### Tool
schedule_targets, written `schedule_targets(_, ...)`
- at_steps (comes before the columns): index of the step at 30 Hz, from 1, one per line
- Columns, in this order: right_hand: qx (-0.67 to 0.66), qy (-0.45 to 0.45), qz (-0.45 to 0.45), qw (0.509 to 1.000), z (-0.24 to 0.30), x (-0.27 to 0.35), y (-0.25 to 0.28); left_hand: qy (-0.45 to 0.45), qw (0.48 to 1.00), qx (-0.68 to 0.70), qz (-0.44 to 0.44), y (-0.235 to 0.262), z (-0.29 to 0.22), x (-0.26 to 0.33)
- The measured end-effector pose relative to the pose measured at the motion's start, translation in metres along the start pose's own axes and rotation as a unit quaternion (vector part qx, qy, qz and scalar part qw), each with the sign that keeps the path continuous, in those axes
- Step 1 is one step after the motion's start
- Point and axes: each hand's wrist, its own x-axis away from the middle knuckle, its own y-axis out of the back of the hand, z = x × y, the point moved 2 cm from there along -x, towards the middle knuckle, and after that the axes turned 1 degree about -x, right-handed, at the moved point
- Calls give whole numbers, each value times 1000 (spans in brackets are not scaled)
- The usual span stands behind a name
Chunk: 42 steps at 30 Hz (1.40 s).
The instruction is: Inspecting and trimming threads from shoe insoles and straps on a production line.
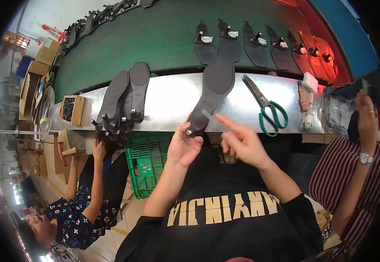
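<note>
My left hand (184, 146) grips a dark sandal (216, 87) by its toe end, thumb and fingers closed round it. The sandal's sole faces up, and its heel end reaches over the metal ledge toward the green belt. A small pale strip (207, 114) shows on the sole. Close beside that strip is the tip of my right hand's (242, 142) stretched index finger; whether they touch I cannot tell. The other right fingers are loosely bent, with nothing visible in them. Green-handled scissors (266, 105) lie on the ledge to the right, blades partly apart.
Sandals (139, 87) are piled on the metal ledge (172, 100) at left, near a wooden box (73, 109). More sandals (229, 43) lie on the green belt (164, 30), some under red light. A green crate (148, 161) stands below. Co-workers sit on both sides.
</note>
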Motion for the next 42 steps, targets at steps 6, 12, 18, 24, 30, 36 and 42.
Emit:
schedule_targets(6, -53, -63, 31, 996, -43, -4, -27, 77, 994, 42, -69, 1, 17, -4)
schedule_targets(12, -62, -22, 7, 998, -47, -2, -17, 93, 991, 46, -81, -10, 20, 3)
schedule_targets(18, -145, -119, 116, 975, -18, 6, -11, -38, 993, -79, -74, 4, 16, 5)
schedule_targets(24, -231, -164, 120, 951, -38, 4, -26, -375, 856, -345, -90, -8, 11, 12)
schedule_targets(30, -386, -157, 170, 893, -23, -1, -19, -356, 877, -308, -98, 0, 1, 15)
schedule_targets(36, 286, 227, -11, 931, -17, 1, -31, -372, 859, -335, -112, -13, -3, 20)
schedule_targets(42, 305, 261, -5, 916, -16, 16, -48, -249, 933, -230, -118, 1, -6, 9)
